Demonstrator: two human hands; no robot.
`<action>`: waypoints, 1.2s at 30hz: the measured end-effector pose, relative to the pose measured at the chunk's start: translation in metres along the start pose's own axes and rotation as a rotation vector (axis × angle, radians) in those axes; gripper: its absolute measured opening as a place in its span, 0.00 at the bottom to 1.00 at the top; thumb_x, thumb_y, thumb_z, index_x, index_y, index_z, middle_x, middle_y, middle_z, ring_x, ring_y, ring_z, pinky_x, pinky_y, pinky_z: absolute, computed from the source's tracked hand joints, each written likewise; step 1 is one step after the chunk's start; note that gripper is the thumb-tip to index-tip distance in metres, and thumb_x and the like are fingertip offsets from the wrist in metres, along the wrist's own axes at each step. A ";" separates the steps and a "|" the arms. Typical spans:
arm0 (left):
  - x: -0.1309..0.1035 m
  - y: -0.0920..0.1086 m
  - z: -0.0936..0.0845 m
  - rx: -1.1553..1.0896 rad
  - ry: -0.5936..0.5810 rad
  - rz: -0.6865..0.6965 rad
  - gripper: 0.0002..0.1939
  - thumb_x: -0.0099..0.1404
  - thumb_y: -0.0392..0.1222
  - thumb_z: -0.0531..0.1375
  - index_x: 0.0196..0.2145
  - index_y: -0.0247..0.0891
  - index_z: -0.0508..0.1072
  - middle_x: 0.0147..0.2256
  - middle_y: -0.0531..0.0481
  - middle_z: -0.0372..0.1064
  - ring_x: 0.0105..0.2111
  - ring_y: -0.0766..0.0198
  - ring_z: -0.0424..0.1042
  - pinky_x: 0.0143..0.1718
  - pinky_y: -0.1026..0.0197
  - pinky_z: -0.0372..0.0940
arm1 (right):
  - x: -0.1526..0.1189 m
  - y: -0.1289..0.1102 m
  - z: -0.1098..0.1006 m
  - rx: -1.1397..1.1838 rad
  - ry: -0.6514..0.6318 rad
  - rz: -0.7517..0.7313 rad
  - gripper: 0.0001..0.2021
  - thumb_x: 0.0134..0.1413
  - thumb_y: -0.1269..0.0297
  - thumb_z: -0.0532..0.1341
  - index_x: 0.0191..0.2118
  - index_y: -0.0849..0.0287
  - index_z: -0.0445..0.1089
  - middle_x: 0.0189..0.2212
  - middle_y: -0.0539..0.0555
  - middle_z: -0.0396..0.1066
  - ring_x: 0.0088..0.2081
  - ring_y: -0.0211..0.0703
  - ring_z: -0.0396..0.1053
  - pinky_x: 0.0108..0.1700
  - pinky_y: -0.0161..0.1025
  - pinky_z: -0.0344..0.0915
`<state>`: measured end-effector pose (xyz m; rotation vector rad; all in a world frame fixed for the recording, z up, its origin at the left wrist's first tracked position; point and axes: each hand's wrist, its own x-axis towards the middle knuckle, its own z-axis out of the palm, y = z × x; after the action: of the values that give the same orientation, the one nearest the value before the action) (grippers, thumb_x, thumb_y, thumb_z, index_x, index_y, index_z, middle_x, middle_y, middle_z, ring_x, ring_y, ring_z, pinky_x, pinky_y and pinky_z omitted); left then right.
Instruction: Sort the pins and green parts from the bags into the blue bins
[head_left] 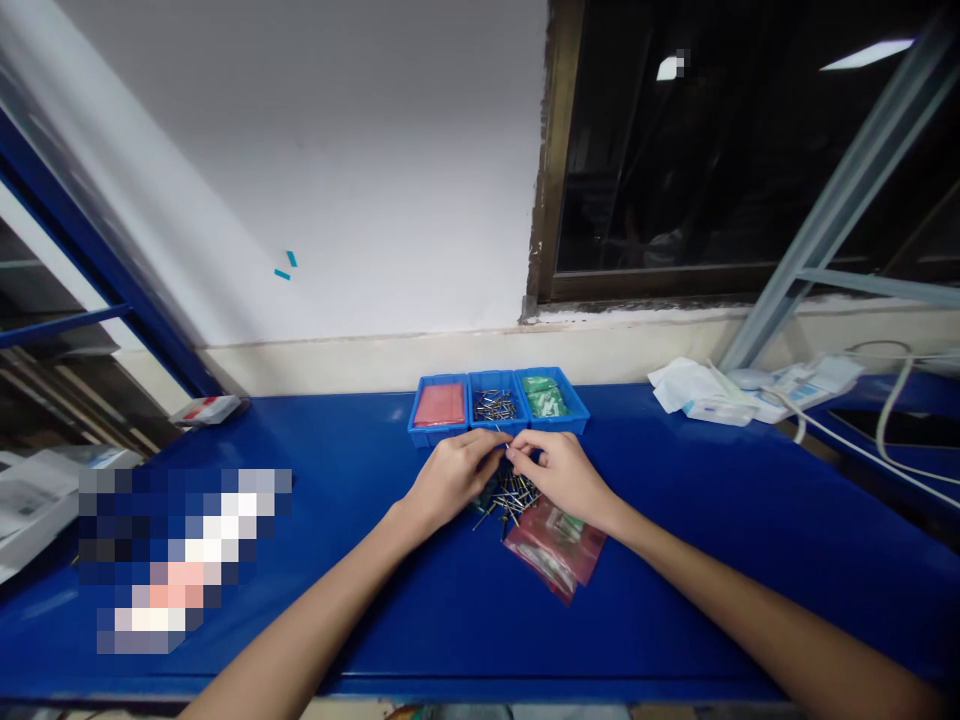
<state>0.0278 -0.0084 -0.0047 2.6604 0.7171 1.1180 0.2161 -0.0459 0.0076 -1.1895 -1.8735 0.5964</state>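
Note:
My left hand (pixel 452 474) and my right hand (pixel 564 474) meet above the table, fingertips pinched together. Between them sticks up a thin metal pin (pixel 499 430), too small to name surely; both hands seem to grip it. Right below lies a pile of long thin metal pins (pixel 513 496), silver and dark, partly hidden by the fingers. Under my right wrist rest red plastic bags (pixel 551 545), with something green showing at their upper edge. Just beyond the hands stands a blue bin (pixel 494 404) of similar metal pins.
Flanking that bin are a blue bin with red bags (pixel 439 404) and one with green packets (pixel 546 396). White papers and packaging (pixel 701 392) lie at right near cables (pixel 892 420). A white box (pixel 37 510) stands at left. A wall and window rise behind the blue table (pixel 420 620).

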 end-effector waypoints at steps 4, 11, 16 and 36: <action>-0.001 -0.001 0.001 0.040 -0.003 -0.042 0.09 0.72 0.37 0.55 0.44 0.35 0.74 0.36 0.46 0.75 0.34 0.63 0.74 0.37 0.61 0.70 | 0.000 -0.001 -0.001 -0.021 0.024 -0.007 0.04 0.55 0.64 0.65 0.32 0.58 0.73 0.26 0.48 0.76 0.27 0.38 0.71 0.34 0.36 0.65; 0.005 0.007 -0.004 -0.122 0.055 -0.133 0.06 0.68 0.35 0.58 0.40 0.37 0.75 0.37 0.49 0.76 0.36 0.64 0.75 0.39 0.61 0.68 | 0.004 0.006 -0.004 -0.090 0.035 -0.051 0.12 0.53 0.72 0.66 0.44 0.56 0.72 0.39 0.52 0.78 0.41 0.44 0.75 0.44 0.41 0.67; 0.004 0.006 0.000 -0.197 0.029 -0.171 0.06 0.71 0.36 0.56 0.43 0.37 0.71 0.35 0.50 0.75 0.34 0.64 0.75 0.39 0.61 0.69 | 0.001 0.008 -0.003 -0.241 0.063 -0.149 0.03 0.60 0.70 0.61 0.35 0.57 0.71 0.36 0.52 0.74 0.41 0.45 0.71 0.45 0.44 0.66; 0.001 -0.010 -0.014 0.197 0.020 -0.073 0.14 0.70 0.29 0.49 0.49 0.36 0.69 0.44 0.43 0.67 0.45 0.59 0.70 0.47 0.53 0.70 | 0.005 0.004 -0.025 -0.426 -0.091 -0.143 0.11 0.66 0.62 0.54 0.50 0.57 0.66 0.29 0.52 0.73 0.31 0.44 0.71 0.35 0.40 0.65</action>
<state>0.0147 0.0005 0.0031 2.7595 0.9661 1.1096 0.2382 -0.0410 0.0205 -1.2938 -2.2128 0.1758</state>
